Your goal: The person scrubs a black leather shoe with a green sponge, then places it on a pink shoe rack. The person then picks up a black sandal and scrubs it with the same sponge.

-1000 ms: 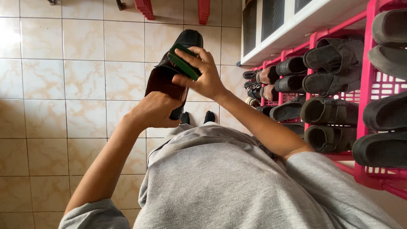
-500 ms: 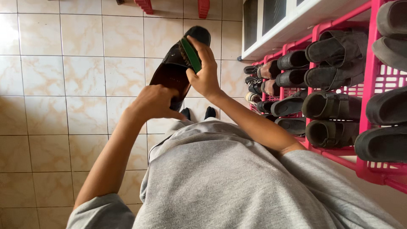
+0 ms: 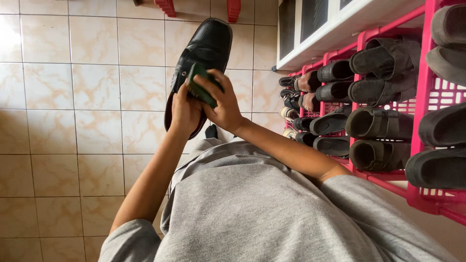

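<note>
A glossy black leather lace-up shoe (image 3: pixel 206 46) is held up in the air above the cream marbled tile floor (image 3: pixel 73 97), its toe pointing away from the person and its heel end toward their grey t-shirt (image 3: pixel 252 208). The left hand (image 3: pixel 184 111) is curled closed around the heel end of the shoe, gripping it from below and behind. The right hand (image 3: pixel 223 104) is closed around a small dark green brush block (image 3: pixel 201 87), fingers wrapped over its top, and presses it against the side of the shoe just beside the left hand. To the right stands a bright pink plastic shoe rack (image 3: pixel 422 97) whose shelves carry dark sandals and slippers (image 3: pixel 378 123), and a white cabinet (image 3: pixel 335 24) stands beyond the rack's far end
</note>
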